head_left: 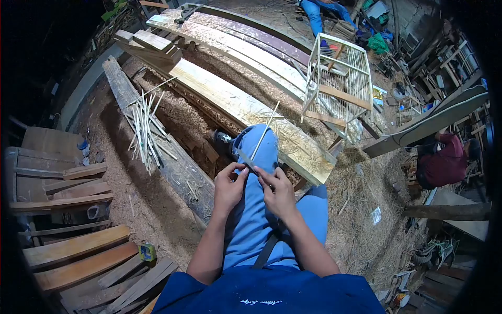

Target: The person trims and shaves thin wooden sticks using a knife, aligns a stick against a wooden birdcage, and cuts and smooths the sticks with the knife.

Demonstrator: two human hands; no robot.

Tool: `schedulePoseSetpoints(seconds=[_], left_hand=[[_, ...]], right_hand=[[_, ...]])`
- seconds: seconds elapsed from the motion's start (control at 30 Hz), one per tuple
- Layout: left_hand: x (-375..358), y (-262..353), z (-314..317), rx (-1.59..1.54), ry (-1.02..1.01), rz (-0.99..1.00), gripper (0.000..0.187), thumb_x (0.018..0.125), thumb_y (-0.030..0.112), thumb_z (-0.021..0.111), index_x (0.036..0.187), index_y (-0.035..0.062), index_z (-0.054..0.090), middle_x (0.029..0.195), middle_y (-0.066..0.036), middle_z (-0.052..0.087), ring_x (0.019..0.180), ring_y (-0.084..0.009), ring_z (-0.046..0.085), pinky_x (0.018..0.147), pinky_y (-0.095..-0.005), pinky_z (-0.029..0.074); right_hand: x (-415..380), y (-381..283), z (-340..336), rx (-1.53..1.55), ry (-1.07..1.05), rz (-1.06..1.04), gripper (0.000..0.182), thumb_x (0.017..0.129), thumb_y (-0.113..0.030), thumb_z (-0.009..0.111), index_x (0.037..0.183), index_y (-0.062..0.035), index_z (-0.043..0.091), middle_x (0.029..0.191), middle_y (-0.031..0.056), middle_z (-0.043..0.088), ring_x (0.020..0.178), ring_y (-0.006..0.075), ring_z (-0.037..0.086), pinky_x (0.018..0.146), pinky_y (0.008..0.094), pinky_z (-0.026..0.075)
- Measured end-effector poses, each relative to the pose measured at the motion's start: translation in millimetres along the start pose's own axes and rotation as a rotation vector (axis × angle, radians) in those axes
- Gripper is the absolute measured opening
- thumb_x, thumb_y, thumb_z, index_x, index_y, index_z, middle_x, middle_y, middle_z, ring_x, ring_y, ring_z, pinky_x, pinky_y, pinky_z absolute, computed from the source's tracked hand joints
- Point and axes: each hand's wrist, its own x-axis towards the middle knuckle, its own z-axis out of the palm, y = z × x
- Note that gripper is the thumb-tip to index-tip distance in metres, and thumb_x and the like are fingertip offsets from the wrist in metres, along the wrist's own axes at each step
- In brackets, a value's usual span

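Note:
My left hand (229,187) is closed in a pinch above my knee, at the near end of a thin bamboo stick (265,131). The stick slants up and away past the knee. My right hand (278,192) is closed around a knife (247,160), its dark blade pointing up and left across the stick near my left fingertips. Fingers hide the knife's handle and the stick's lower end. A loose bundle of similar bamboo sticks (145,131) lies on a weathered plank (180,166) to the left.
A thick pale beam (225,94) with shavings on it runs beyond my knees. A slatted cage-like frame (342,78) stands at its right. Wood pieces (78,246) and a yellow tape measure (147,252) lie lower left. A person in a dark red top (444,162) sits at right; another person's legs (316,15) show behind.

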Motion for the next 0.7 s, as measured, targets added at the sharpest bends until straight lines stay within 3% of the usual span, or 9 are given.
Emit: schedulePoseSetpoints(seconds=[0.3, 0.37, 0.47, 0.6, 0.7], left_hand=[[-1.3, -9.8, -5.2, -0.083, -0.033, 0.092, 0.017, 0.093, 0.012, 0.067, 0.103, -0.0017, 0.070, 0.066, 0.001, 0.059, 0.059, -0.0028, 0.044, 0.050, -0.0239, 0.033], [-7.0, -5.5, -9.8, -0.045, -0.066, -0.013, 0.017, 0.093, 0.009, 0.068, 0.107, -0.0015, 0.070, 0.075, 0.003, 0.063, 0.065, -0.0013, 0.049, 0.056, -0.0203, 0.038], [-10.7, -14.8, -8.9, -0.104, -0.030, -0.024, 0.020, 0.093, 0.009, 0.068, 0.110, -0.0013, 0.071, 0.075, 0.003, 0.063, 0.066, -0.0016, 0.050, 0.057, -0.0206, 0.039], [-22.4, -4.2, -11.3, -0.098, -0.046, -0.064, 0.024, 0.093, 0.012, 0.068, 0.112, -0.0020, 0.071, 0.074, 0.000, 0.065, 0.062, -0.0017, 0.047, 0.052, -0.0221, 0.036], [-34.9, -9.3, -12.4, -0.117, 0.016, 0.072, 0.026, 0.093, 0.011, 0.068, 0.116, -0.0014, 0.070, 0.074, 0.002, 0.065, 0.063, -0.0019, 0.049, 0.054, -0.0210, 0.038]], right_hand=[[1.6, -2.1, 8.2, -0.073, 0.005, 0.021, 0.035, 0.089, -0.015, 0.067, 0.122, -0.0246, 0.070, 0.079, 0.0127, 0.049, 0.066, 0.0306, 0.057, 0.060, 0.0430, 0.046], [-0.3, -2.9, 11.3, -0.109, 0.030, 0.000, 0.037, 0.088, -0.015, 0.067, 0.123, -0.0277, 0.069, 0.080, 0.0121, 0.049, 0.067, 0.0313, 0.059, 0.060, 0.0442, 0.047], [-2.5, -3.8, 13.5, -0.139, 0.030, -0.021, 0.040, 0.088, -0.014, 0.067, 0.125, -0.0300, 0.068, 0.081, 0.0117, 0.049, 0.067, 0.0317, 0.060, 0.059, 0.0454, 0.048], [-1.8, -5.7, 15.7, -0.171, 0.030, 0.003, 0.042, 0.088, -0.014, 0.067, 0.126, -0.0313, 0.067, 0.081, 0.0116, 0.049, 0.066, 0.0320, 0.060, 0.058, 0.0457, 0.048], [0.1, -1.5, 19.9, -0.187, 0.062, -0.023, 0.042, 0.087, -0.014, 0.067, 0.126, -0.0305, 0.067, 0.081, 0.0117, 0.049, 0.065, 0.0325, 0.059, 0.058, 0.0460, 0.048]])
